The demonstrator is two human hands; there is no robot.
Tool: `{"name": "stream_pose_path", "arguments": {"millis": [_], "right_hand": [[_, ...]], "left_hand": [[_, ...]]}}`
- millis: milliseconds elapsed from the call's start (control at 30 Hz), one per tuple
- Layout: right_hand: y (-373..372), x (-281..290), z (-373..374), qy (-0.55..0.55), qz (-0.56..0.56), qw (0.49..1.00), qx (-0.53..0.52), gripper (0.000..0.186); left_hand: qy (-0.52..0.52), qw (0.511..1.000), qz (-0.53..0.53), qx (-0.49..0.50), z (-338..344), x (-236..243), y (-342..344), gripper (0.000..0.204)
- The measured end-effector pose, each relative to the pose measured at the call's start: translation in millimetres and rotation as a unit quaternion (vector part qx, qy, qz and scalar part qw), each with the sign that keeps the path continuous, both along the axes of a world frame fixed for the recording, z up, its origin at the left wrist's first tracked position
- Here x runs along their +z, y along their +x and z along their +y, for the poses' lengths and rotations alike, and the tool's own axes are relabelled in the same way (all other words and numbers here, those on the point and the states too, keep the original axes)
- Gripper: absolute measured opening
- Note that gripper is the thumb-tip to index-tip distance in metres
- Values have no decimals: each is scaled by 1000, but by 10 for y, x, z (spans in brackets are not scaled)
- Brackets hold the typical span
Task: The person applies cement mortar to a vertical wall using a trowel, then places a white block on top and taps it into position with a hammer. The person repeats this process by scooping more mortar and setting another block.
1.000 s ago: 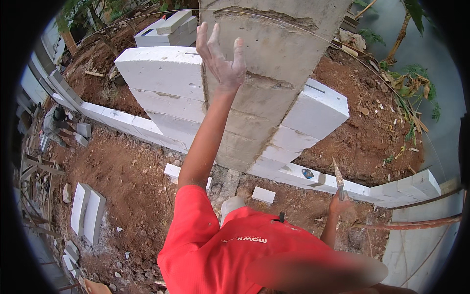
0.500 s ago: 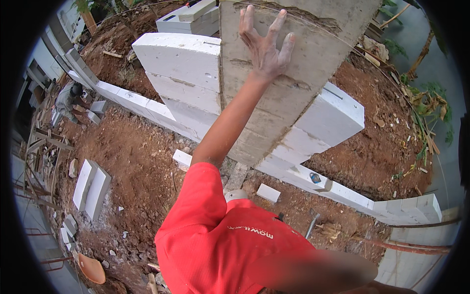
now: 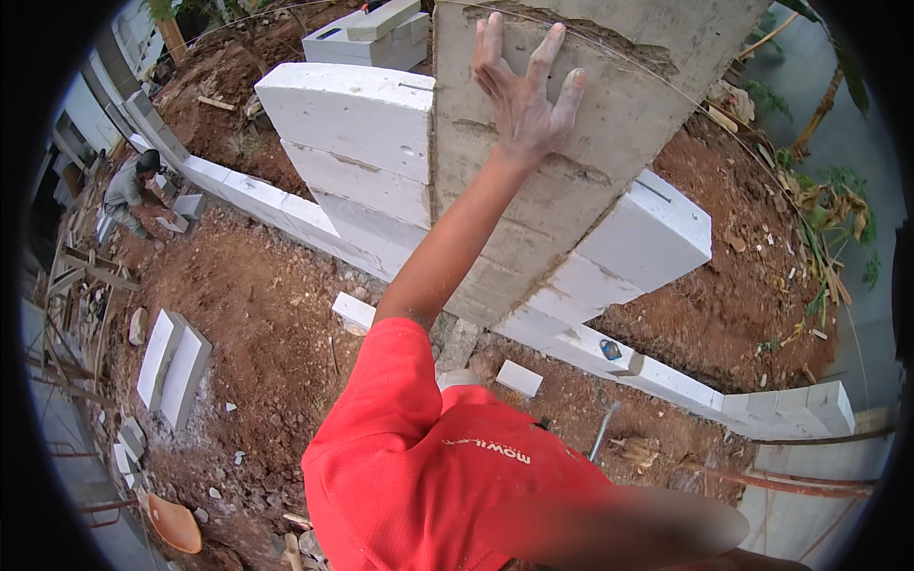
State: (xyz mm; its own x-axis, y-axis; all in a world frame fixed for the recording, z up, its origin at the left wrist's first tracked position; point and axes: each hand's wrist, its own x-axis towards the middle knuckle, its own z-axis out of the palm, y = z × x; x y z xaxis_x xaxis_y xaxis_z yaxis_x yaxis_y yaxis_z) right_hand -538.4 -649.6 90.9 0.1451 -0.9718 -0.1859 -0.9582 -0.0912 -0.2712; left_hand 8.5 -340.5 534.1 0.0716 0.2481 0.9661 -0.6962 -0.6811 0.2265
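Observation:
My left hand [image 3: 526, 105] is raised against the face of a grey concrete column [image 3: 505, 224], fingers spread and dusted pale. Its fingertips lie close to a thin string [image 3: 619, 52] that crosses the top of the column; whether they touch it I cannot tell. White block courses [image 3: 357, 124] meet the column on the left. More white blocks [image 3: 647, 228] step down on its right. Only a bit of my right arm [image 3: 752, 561] shows at the lower edge; its hand is out of view.
A small blue object [image 3: 610, 349] rests on the low right wall. Below it a metal-handled tool [image 3: 604, 431] lies on the soil. Loose blocks [image 3: 185, 376] and an orange basin [image 3: 173, 523] sit left. A co-worker [image 3: 131, 195] crouches at far left by grey blocks.
My left hand stays on the column, its fingers still spread. The view has shifted slightly. At far left the co-worker has changed posture a little, hands at a block.

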Motion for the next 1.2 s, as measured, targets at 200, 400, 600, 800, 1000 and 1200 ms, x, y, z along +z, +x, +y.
{"name": "stream_pose_path", "arguments": {"millis": [200,400,600,800,1000,1200], "right_hand": [[-23,-25,136,13,4,1000,-17,54],[-266,-196,257,0,31,997,-73,54],[-439,-351,169,48,61,994,-78,60],[-152,-353,83,23,62,998,-21,61],[283,-250,56,2,74,996,48,62],[423,-270,13,16,73,995,64,63]], "left_hand": [[-26,999,-6,-18,-41,-18,16,71],[-5,1000,-9,-17,-38,-15,28,62],[22,1000,-1,10,-49,15,0,57],[-10,1000,-1,4,-10,7,-14,61],[-9,1000,21,2,-18,-20,-45,79],[11,998,46,34,-28,44,-116,83]]}}
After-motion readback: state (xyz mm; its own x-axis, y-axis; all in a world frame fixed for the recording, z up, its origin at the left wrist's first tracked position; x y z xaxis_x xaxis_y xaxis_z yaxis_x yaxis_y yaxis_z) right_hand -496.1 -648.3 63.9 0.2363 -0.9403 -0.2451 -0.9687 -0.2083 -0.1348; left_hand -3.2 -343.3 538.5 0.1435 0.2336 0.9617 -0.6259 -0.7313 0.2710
